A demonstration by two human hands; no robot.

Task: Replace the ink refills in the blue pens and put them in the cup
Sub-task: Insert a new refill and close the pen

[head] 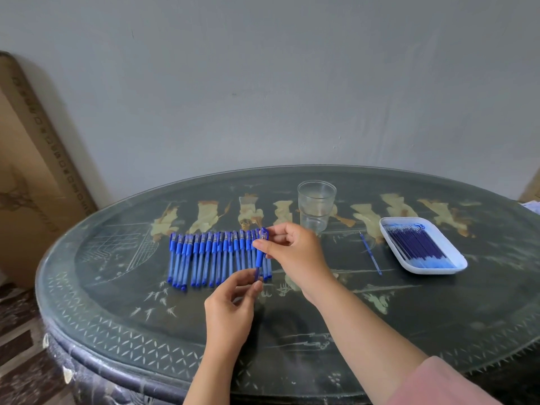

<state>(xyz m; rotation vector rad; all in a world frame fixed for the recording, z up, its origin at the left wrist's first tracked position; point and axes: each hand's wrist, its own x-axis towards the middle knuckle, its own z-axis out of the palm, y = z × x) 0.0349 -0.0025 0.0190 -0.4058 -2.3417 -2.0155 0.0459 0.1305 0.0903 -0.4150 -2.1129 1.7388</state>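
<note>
Gripping one blue pen (261,252) above the worktop (292,331) beside the pen row (216,258), the right hand (292,252) pinches its capped top and the left hand (230,305) pinches its tip end; twist apart squarely, near the empty cup (316,204) and refill tray (422,248).

One cup (316,204), one tray (420,270), two hands.

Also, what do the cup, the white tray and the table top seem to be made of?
The cup looks like clear plastic or glass: the table pattern shows through its wall. The two cannot be told apart here. The white tray seems smooth glossy plastic, with thin rounded edges. The table top looks like dark lacquered wood with painted figures, probably under a glass sheet, since a clear edge and reflections show.
</note>
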